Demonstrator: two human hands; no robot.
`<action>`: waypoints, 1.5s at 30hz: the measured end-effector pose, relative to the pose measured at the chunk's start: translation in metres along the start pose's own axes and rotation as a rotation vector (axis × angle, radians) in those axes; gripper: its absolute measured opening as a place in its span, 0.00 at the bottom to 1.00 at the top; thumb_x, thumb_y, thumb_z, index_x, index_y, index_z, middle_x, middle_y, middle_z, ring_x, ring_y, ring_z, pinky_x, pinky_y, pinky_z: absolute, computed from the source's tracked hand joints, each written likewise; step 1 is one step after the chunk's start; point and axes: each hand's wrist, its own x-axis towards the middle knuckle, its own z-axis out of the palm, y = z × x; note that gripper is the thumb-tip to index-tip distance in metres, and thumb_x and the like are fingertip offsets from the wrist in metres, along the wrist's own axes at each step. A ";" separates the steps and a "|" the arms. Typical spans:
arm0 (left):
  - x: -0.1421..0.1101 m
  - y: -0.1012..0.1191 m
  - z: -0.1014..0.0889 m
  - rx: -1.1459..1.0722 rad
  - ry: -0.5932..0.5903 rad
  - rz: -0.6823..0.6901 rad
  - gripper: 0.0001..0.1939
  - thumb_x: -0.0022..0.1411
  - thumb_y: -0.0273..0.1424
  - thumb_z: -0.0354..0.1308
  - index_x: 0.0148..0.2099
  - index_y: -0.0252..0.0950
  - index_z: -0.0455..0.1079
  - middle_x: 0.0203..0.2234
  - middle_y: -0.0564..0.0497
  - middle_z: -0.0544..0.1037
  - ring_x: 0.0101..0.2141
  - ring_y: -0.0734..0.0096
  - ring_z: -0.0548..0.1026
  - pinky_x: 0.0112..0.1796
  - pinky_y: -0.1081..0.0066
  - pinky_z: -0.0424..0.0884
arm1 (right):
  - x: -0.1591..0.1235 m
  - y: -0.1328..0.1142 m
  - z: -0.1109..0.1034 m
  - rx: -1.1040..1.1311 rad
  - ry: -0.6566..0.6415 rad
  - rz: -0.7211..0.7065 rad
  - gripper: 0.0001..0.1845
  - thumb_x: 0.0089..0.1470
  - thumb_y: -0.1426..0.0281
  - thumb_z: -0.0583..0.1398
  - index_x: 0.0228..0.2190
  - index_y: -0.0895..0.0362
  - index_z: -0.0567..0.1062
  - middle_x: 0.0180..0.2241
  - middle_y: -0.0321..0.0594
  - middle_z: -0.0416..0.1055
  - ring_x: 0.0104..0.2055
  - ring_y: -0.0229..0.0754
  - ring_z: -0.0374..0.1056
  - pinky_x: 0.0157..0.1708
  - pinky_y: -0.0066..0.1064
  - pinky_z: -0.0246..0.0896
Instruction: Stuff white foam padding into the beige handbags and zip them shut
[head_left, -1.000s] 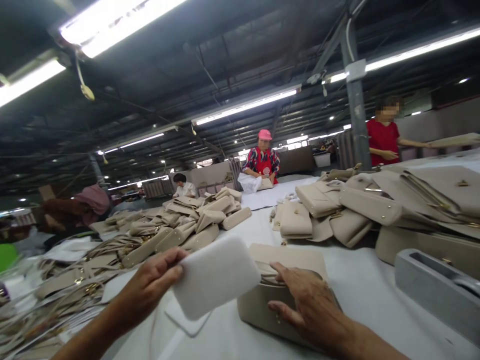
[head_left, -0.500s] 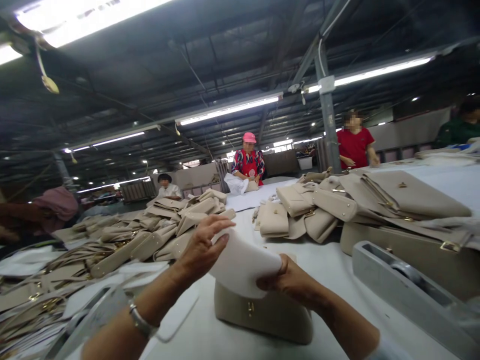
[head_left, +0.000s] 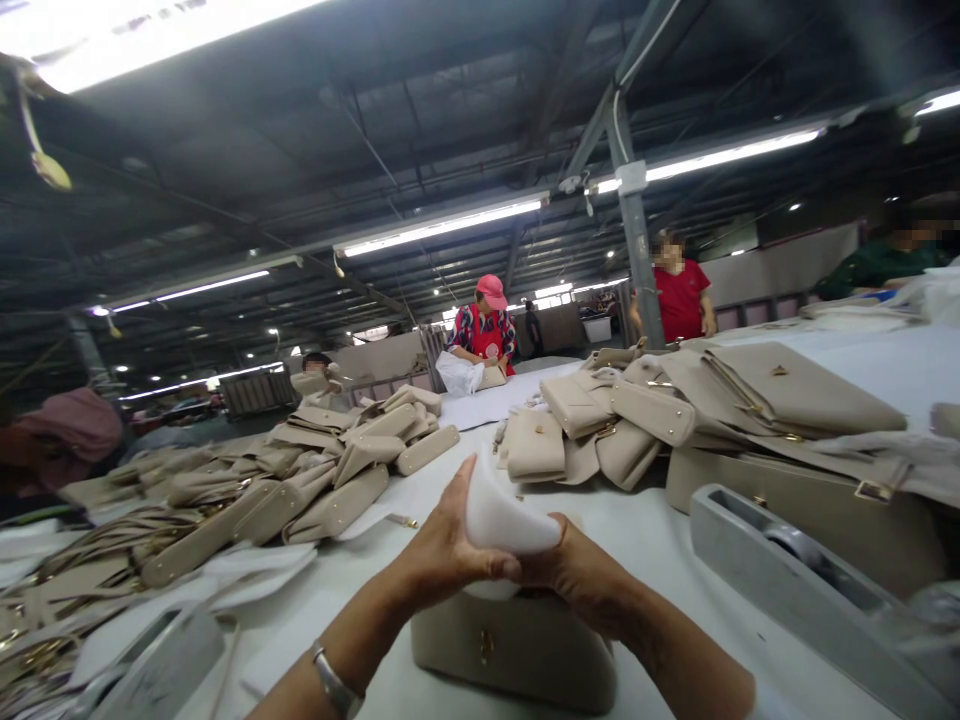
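Note:
Between my two hands, a white foam sheet (head_left: 501,515) is bent into a curve above a beige handbag (head_left: 517,655). My left hand (head_left: 457,545) grips the sheet's left side, thumb across the front and fingers behind. On the right edge, my right hand (head_left: 574,565) is closed around the sheet; its fingertips are partly hidden. The handbag stands on the white table in front of me, its gold clasp facing me. Its top opening is hidden by my hands and the sheet.
A pile of beige bags (head_left: 300,480) covers the left side, and another bag pile (head_left: 600,420) lies ahead right. Grey tape dispensers (head_left: 795,590) stand at right and left. A person in a pink cap (head_left: 487,335) works across the table.
My left hand has come down and closed on the sheet's left side. The sheet is now bent more tightly, and both hands are closer together over the bag.

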 end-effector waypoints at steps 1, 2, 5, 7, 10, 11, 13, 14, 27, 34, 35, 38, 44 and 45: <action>0.000 0.002 0.003 -0.104 -0.049 0.011 0.56 0.38 0.47 0.69 0.65 0.35 0.48 0.54 0.40 0.65 0.51 0.48 0.65 0.51 0.56 0.65 | 0.000 -0.001 0.000 -0.004 -0.011 0.001 0.20 0.34 0.65 0.71 0.29 0.64 0.75 0.25 0.37 0.68 0.27 0.33 0.60 0.28 0.25 0.55; 0.000 0.003 0.007 -0.200 -0.085 0.008 0.50 0.41 0.45 0.69 0.62 0.35 0.53 0.49 0.43 0.70 0.47 0.53 0.69 0.47 0.60 0.68 | 0.000 -0.002 0.000 0.002 -0.016 0.001 0.20 0.34 0.65 0.71 0.29 0.64 0.75 0.25 0.36 0.68 0.27 0.33 0.59 0.28 0.25 0.54; -0.005 0.002 0.020 -0.367 -0.115 -0.023 0.32 0.49 0.42 0.65 0.53 0.33 0.64 0.39 0.47 0.74 0.40 0.60 0.72 0.41 0.67 0.70 | 0.001 0.000 0.000 0.021 -0.037 -0.007 0.22 0.36 0.64 0.71 0.33 0.63 0.74 0.28 0.37 0.68 0.29 0.33 0.60 0.31 0.26 0.55; -0.009 0.000 0.023 -0.375 -0.108 -0.014 0.27 0.52 0.41 0.63 0.51 0.31 0.67 0.37 0.47 0.75 0.40 0.60 0.72 0.41 0.67 0.69 | 0.004 0.003 0.002 0.009 -0.061 -0.028 0.23 0.38 0.63 0.70 0.35 0.63 0.74 0.29 0.37 0.68 0.29 0.33 0.59 0.31 0.26 0.54; -0.013 0.000 0.018 -0.284 -0.085 0.019 0.21 0.55 0.40 0.61 0.48 0.32 0.70 0.38 0.47 0.75 0.40 0.61 0.72 0.43 0.67 0.68 | 0.008 0.007 0.005 -0.057 -0.019 -0.056 0.26 0.38 0.61 0.69 0.37 0.63 0.72 0.29 0.37 0.68 0.29 0.34 0.60 0.29 0.26 0.55; -0.014 0.000 0.015 -0.259 -0.075 0.030 0.21 0.56 0.40 0.61 0.47 0.33 0.71 0.39 0.47 0.76 0.40 0.61 0.72 0.44 0.67 0.68 | 0.010 0.008 0.005 -0.075 0.028 -0.042 0.27 0.37 0.61 0.70 0.38 0.62 0.72 0.30 0.38 0.68 0.30 0.36 0.61 0.29 0.26 0.56; -0.014 0.000 0.011 -0.254 -0.060 0.044 0.20 0.56 0.39 0.61 0.48 0.33 0.71 0.40 0.46 0.76 0.40 0.62 0.72 0.44 0.67 0.68 | 0.012 0.007 0.003 -0.095 0.134 0.016 0.33 0.34 0.62 0.71 0.43 0.60 0.68 0.34 0.40 0.68 0.33 0.40 0.64 0.30 0.29 0.61; -0.014 0.000 0.010 -0.268 -0.050 0.043 0.21 0.56 0.39 0.60 0.49 0.32 0.71 0.39 0.47 0.76 0.39 0.63 0.72 0.43 0.68 0.68 | 0.013 0.007 0.001 -0.087 0.179 0.034 0.38 0.33 0.63 0.71 0.47 0.58 0.66 0.37 0.41 0.68 0.35 0.42 0.65 0.30 0.30 0.62; 0.002 -0.019 0.012 -0.344 -0.242 -0.114 0.23 0.48 0.39 0.66 0.44 0.31 0.72 0.33 0.51 0.75 0.32 0.71 0.69 0.32 0.76 0.65 | 0.011 0.006 -0.003 -0.008 0.156 -0.070 0.27 0.35 0.76 0.67 0.41 0.58 0.69 0.32 0.34 0.70 0.30 0.34 0.63 0.28 0.24 0.58; -0.010 -0.024 0.014 -0.359 -0.273 -0.119 0.24 0.44 0.39 0.69 0.42 0.30 0.70 0.32 0.51 0.74 0.31 0.71 0.69 0.30 0.77 0.64 | -0.001 -0.018 -0.005 -0.610 0.015 -0.080 0.21 0.37 0.76 0.64 0.38 0.58 0.70 0.32 0.33 0.68 0.31 0.37 0.63 0.28 0.25 0.57; -0.012 -0.024 0.011 -0.341 -0.255 -0.135 0.26 0.43 0.40 0.69 0.43 0.31 0.70 0.32 0.51 0.73 0.31 0.71 0.69 0.29 0.78 0.63 | -0.002 -0.019 -0.006 -0.673 0.047 -0.091 0.18 0.38 0.75 0.63 0.36 0.59 0.70 0.31 0.33 0.68 0.31 0.37 0.63 0.28 0.25 0.57; -0.019 -0.028 -0.001 -0.225 -0.179 -0.151 0.25 0.47 0.44 0.66 0.43 0.33 0.68 0.31 0.53 0.72 0.30 0.73 0.68 0.28 0.77 0.63 | 0.004 -0.010 -0.011 -0.659 0.187 -0.096 0.12 0.43 0.72 0.62 0.33 0.59 0.69 0.29 0.35 0.68 0.31 0.38 0.64 0.29 0.27 0.59; -0.053 -0.041 -0.003 0.251 0.021 -0.036 0.14 0.64 0.38 0.50 0.47 0.38 0.69 0.37 0.49 0.73 0.40 0.66 0.69 0.44 0.66 0.64 | 0.022 0.019 -0.027 -0.048 0.415 -0.084 0.25 0.44 0.63 0.66 0.42 0.58 0.67 0.36 0.40 0.71 0.35 0.42 0.68 0.30 0.32 0.67; -0.058 -0.042 0.000 0.298 0.046 0.022 0.13 0.63 0.37 0.51 0.46 0.38 0.69 0.40 0.48 0.73 0.43 0.65 0.68 0.46 0.65 0.63 | 0.024 0.021 -0.029 0.021 0.455 -0.091 0.25 0.44 0.63 0.67 0.42 0.58 0.67 0.39 0.41 0.71 0.37 0.42 0.68 0.30 0.31 0.68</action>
